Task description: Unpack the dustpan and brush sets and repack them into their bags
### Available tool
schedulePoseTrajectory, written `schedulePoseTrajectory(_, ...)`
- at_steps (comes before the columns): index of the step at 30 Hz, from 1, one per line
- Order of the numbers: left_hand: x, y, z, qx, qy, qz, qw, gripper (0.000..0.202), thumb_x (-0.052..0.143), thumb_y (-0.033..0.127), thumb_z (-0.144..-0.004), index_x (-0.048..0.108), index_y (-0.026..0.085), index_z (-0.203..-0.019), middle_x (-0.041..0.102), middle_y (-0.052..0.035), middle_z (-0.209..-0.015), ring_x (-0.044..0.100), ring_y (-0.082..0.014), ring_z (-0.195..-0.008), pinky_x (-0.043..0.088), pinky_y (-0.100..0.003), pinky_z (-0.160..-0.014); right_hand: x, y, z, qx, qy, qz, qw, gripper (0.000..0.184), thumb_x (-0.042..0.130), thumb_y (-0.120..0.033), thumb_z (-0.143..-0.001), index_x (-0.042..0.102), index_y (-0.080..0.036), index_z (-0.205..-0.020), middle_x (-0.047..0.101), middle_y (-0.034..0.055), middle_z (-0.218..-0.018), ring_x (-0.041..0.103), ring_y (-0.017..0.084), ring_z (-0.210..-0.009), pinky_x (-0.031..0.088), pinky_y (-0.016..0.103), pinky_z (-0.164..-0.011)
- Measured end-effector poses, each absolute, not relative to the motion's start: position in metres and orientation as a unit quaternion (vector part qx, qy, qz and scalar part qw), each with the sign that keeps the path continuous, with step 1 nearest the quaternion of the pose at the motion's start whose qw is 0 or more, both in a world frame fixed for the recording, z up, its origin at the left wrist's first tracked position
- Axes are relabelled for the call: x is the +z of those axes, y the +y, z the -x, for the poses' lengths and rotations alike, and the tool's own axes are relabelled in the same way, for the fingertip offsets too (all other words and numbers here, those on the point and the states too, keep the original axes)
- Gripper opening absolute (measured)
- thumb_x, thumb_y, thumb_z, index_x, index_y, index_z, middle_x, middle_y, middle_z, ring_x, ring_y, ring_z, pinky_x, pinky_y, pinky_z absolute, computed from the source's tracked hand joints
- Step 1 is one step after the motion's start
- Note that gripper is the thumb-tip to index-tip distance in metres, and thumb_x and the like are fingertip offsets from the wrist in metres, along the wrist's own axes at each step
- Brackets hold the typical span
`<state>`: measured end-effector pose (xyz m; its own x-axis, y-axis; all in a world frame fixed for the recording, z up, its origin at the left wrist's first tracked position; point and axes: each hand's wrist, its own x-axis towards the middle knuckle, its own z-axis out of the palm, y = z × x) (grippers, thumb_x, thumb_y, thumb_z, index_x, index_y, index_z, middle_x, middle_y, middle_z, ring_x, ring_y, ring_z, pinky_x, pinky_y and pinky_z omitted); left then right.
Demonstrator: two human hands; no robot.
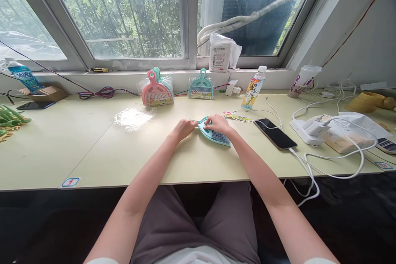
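A teal mini dustpan lies tilted on the table in front of me, its handle to the left and its wide edge to the right. A small brush with dark bristles sits in the pan. My left hand is closed around the handle end. My right hand lies over the pan's upper part, its fingers curled and gripping the set from above; the exact fingertip contact is partly hidden. Just behind my right hand lies a yellow and red label card. Crumpled clear plastic wrap lies to the left.
Wrapped pink and teal dustpan sets and a single teal wrapped set stand by the window. A drink bottle, phone, power strip and tangled white cables are on the right. Green items lie far left.
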<state>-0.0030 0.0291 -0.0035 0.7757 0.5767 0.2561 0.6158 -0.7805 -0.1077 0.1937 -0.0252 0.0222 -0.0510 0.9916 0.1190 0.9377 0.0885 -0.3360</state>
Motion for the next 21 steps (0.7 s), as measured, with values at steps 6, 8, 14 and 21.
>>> schedulePoseTrajectory(6,-0.002,0.024,0.002,-0.256,-0.325,0.911,0.003,0.035,0.044,0.012,-0.088,0.059,0.023,-0.117,0.059,-0.0107,-0.125,0.054,-0.0246,-0.118,0.044,-0.038,-0.093,0.022,-0.027,-0.191,0.028,-0.717,0.670,0.190,0.019,0.064,-0.038,-0.076,0.068,-0.023,-0.087,0.070,0.0032,-0.099,0.058,0.021,-0.102,0.033,0.036,-0.096)
schedulePoseTrajectory(8,0.002,0.020,-0.002,-0.357,-0.345,0.865,-0.064,0.052,0.057,0.021,-0.084,0.045,0.025,-0.134,0.043,-0.0121,-0.144,0.037,-0.0268,-0.135,0.037,-0.043,-0.104,0.024,-0.026,-0.190,0.009,-0.707,0.669,0.230,0.019,0.063,-0.038,-0.078,0.066,-0.022,-0.088,0.070,0.0040,-0.101,0.059,0.021,-0.101,0.036,0.033,-0.092)
schedulePoseTrajectory(14,0.005,0.000,-0.028,-0.345,-0.282,0.709,-0.546,0.064,0.049,0.042,-0.089,0.022,0.024,-0.145,0.040,-0.0147,-0.145,0.045,-0.0254,-0.130,0.041,-0.043,-0.102,0.025,-0.024,-0.189,-0.017,-0.608,0.701,0.373,0.026,0.051,-0.042,-0.086,0.061,-0.021,-0.098,0.067,0.0059,-0.102,0.061,0.019,-0.090,0.042,0.027,-0.077)
schedulePoseTrajectory(21,0.000,0.011,-0.027,-0.323,-0.310,0.600,-0.663,0.050,0.052,0.024,-0.073,0.048,0.018,-0.123,0.064,-0.0071,-0.104,0.063,-0.0210,-0.090,0.052,-0.037,-0.083,0.016,-0.018,-0.194,-0.024,-0.673,0.645,0.361,0.030,0.037,-0.035,-0.094,0.061,-0.021,-0.105,0.064,0.0075,-0.109,0.058,0.018,-0.092,0.043,0.028,-0.083)
